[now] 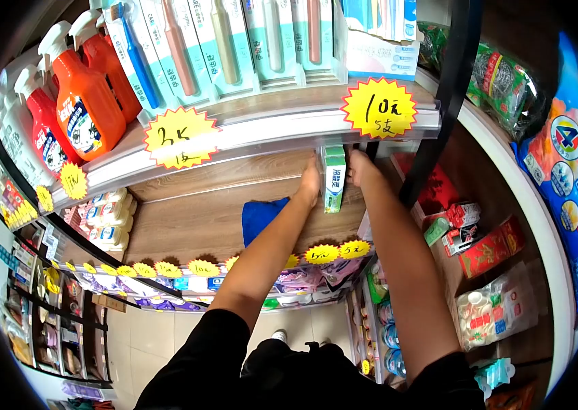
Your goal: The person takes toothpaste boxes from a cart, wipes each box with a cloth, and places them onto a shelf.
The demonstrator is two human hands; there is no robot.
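Green-and-white box point(334, 179): upright near the right end of the wooden shelf point(193, 205), below the upper ledge. Left hand point(311, 179) at the box's left side, right hand point(358, 167) close by its right; finger spread and firmness of hold cannot be told. Blue cloth point(261, 217): same shelf, left of the box. White bottles point(110, 217): far left of the box. Toothbrush packs point(224, 48): above it. Yellow price tags point(321, 254): along the edge below. Pale tiled floor point(159, 335): beneath.

Bright, even overhead-style light whitens the shelf edge point(261, 130) above the hands. Fisheye distortion bends everything outward, with black corners.
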